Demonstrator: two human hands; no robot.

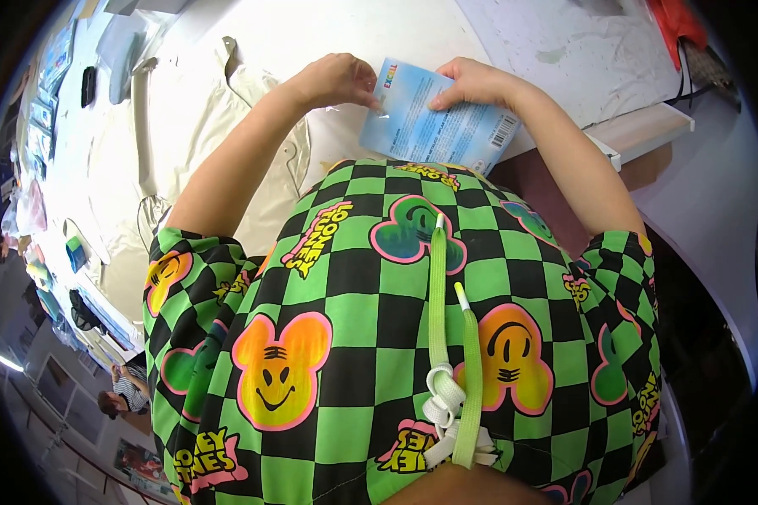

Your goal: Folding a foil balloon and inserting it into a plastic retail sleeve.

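A flat light-blue printed packet [440, 128] with a barcode lies tilted close to my body, over the near edge of the white table. My right hand [477, 84] grips its upper right part, with the thumb pressed on the printed face and the other fingers behind it. At the packet's left edge, the fingers of my left hand [337, 82] are pinched together. A shiny glint by those fingertips looks like clear plastic film. The left fingertips are partly hidden, so the exact edge they grip is hard to see.
Beige cloth [202, 126] with a long strap spreads over the table [379, 25] to the left. A small black item [88, 87] and several packets lie farther left. At the right are a white drawer [644, 130] and a red bag [680, 29]. A person [126, 394] is far off at lower left.
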